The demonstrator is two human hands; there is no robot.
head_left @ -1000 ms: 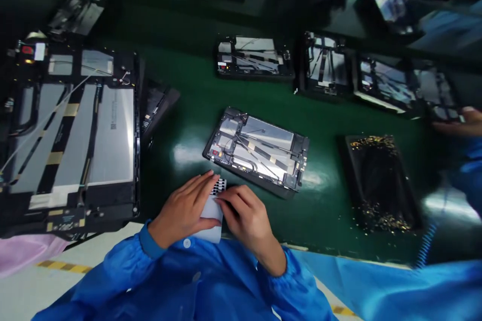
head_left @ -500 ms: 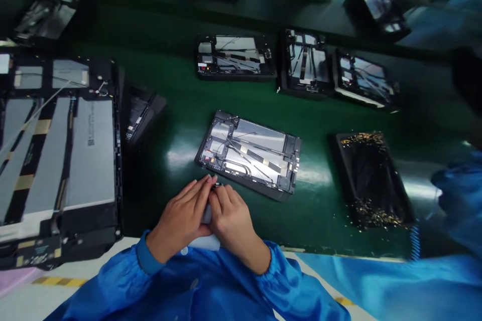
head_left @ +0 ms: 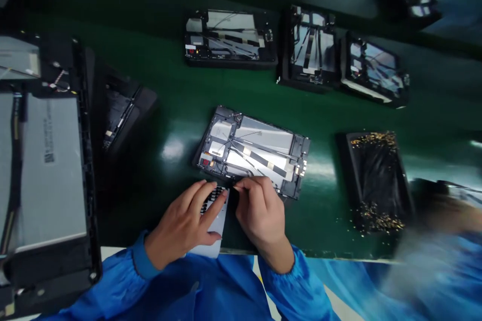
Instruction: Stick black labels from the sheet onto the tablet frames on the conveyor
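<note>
Furthest left lies a large opened tablet point(head_left: 48, 170), its grey battery panel showing, on the green workbench point(head_left: 169, 85). Just right of it, a dark tablet housing point(head_left: 120, 110) sits tilted against its edge.

Next come the person's hands, close together at the bench's near edge, not quite touching each other. The left hand point(head_left: 181, 225), in a blue sleeve point(head_left: 141, 256), lies palm-down with fingers spread over a white card point(head_left: 215, 225) whose upper part carries a grid of small black pieces point(head_left: 214, 199). The card sits under and just right of those fingers, angled toward the central tablet. The right hand point(head_left: 263, 210) is curled, its fingertips point(head_left: 239, 186) pinched at the top of the grid; whether they grip a piece is too small to tell.

Just beyond both hands, almost touching the right one, lies an opened tablet point(head_left: 252, 153) with exposed wires and foil. Three more opened tablets point(head_left: 229, 37) stand in a row further up the bench. To the right, a black tray point(head_left: 350, 170) holds gold-coloured screws at both ends. At the far right, a co-worker's arm point(head_left: 433, 241) is blurred.
</note>
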